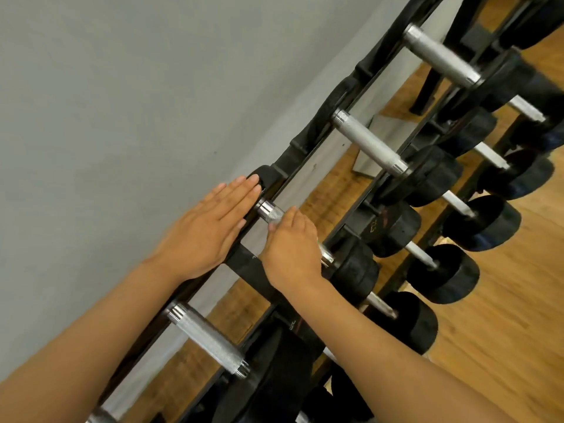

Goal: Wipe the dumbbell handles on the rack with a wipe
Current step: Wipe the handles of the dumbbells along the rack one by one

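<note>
Two hands at top rack (308, 154): my left hand (204, 232) flat, fingers straight, on black dumbbell head (268, 178); my right hand (290, 248) curled over its knurled handle (271, 212).

Black rack (244, 267) (tilted in view) holds dumbbells (370, 143) on tiers.

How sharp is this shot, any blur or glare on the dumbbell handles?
Head view: tilted and wide-angle; the nearest handle shows crisp knurling, the far handle is smeared by motion blur, bright glints sit on the chrome collars, and the right hand covers the middle handle.
</note>
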{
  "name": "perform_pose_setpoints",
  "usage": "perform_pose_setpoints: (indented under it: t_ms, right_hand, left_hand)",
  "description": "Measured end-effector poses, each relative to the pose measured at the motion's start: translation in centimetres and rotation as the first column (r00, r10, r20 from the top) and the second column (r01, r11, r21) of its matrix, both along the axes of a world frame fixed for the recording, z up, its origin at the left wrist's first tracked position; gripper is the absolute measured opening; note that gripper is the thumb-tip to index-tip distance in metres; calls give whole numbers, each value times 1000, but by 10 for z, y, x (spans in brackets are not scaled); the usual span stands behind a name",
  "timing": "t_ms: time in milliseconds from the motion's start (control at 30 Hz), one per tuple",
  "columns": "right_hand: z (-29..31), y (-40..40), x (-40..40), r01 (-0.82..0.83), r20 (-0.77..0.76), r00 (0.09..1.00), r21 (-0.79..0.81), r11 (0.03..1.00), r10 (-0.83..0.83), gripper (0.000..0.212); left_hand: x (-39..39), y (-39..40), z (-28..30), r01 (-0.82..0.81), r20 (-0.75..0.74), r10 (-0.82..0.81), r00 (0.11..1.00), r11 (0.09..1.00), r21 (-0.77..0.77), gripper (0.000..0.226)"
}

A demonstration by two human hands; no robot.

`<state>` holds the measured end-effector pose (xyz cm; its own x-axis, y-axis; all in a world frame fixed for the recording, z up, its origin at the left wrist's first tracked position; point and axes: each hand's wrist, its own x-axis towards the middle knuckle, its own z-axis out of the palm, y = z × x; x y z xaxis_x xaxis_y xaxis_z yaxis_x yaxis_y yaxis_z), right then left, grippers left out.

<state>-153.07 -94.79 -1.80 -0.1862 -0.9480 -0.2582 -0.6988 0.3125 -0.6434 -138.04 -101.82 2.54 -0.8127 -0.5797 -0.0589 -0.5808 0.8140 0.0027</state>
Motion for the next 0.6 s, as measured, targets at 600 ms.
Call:
perform_pose_setpoints:
  t_ms: [600]
  right_hand:
    - [13,13,-13,-85,59,996,296,951,71,65]
  left_hand:
    - [-3,1,4,-33,5,33,999,999,9,52]
